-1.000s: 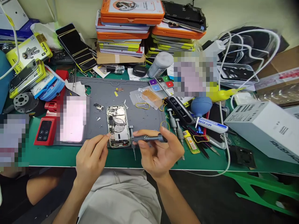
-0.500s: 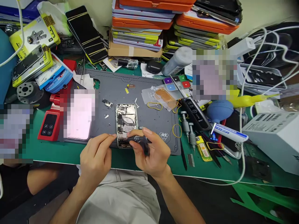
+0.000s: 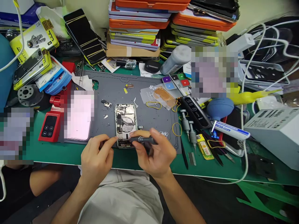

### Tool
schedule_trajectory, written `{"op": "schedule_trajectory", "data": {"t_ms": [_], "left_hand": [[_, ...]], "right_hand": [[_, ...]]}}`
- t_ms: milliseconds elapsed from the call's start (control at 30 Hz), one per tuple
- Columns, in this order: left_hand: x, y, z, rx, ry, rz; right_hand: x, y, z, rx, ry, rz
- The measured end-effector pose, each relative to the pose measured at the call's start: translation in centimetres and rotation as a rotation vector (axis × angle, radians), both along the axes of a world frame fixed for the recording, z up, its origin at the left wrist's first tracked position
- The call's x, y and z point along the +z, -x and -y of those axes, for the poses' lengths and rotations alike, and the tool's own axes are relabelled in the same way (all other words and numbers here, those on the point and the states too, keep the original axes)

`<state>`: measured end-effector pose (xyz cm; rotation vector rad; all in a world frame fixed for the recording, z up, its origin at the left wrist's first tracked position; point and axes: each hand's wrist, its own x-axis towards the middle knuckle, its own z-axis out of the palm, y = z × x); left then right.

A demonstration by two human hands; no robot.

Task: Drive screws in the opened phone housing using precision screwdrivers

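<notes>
The whole scene is carried by a green bench (image 3: 58, 152), whose middle is covered by a dark grey mat (image 3: 105, 84). Behind the mat, a stack of flat boxes (image 3: 139, 25) is placed against the wall. Over the front edge of the mat, two hands are seen. By the right hand (image 3: 156, 152), a dark screwdriver is pinched between thumb and fingers, almost level. The left hand (image 3: 97, 155) is half curled, and the left rim of the opened phone is touched by its forefinger; whether anything is pinched there cannot be told. On the left part of the mat, a phone with a pink lit screen (image 3: 78, 129) is laid. The opened phone (image 3: 127, 121) is laid at the front middle of the mat, with its inner parts exposed. The screwdriver (image 3: 147, 140) is pointed at its lower right part; contact of the tip cannot be distinguished. Left of this phone, a small module (image 3: 106, 103) is left loose.
</notes>
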<state>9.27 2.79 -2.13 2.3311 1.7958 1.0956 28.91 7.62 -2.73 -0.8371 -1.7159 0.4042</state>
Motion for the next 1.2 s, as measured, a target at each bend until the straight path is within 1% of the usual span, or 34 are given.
{"op": "schedule_trajectory", "data": {"t_ms": [100,233,467,633,933,1200], "left_hand": [[-0.02,0.04,0.03,-0.008,0.008,-0.010],[-0.04,0.00,0.01,-0.033,0.008,-0.016],[0.10,-0.04,-0.10,-0.050,0.017,-0.014],[0.04,-0.04,0.00,-0.048,0.024,-0.018],[-0.02,-0.01,-0.05,-0.061,0.029,-0.005],[0.28,-0.19,-0.14,-0.062,0.017,-0.003]], "right_hand": [[-0.02,0.19,-0.03,0.051,-0.016,0.070],[-0.22,0.25,0.05,0.045,0.030,0.082],[-0.39,0.24,0.10,0.055,0.040,0.077],[-0.32,0.11,0.15,0.052,0.046,0.138],[-0.35,0.06,0.24,0.082,0.030,0.099],[-0.41,0.10,0.27,0.085,0.034,0.092]]}}
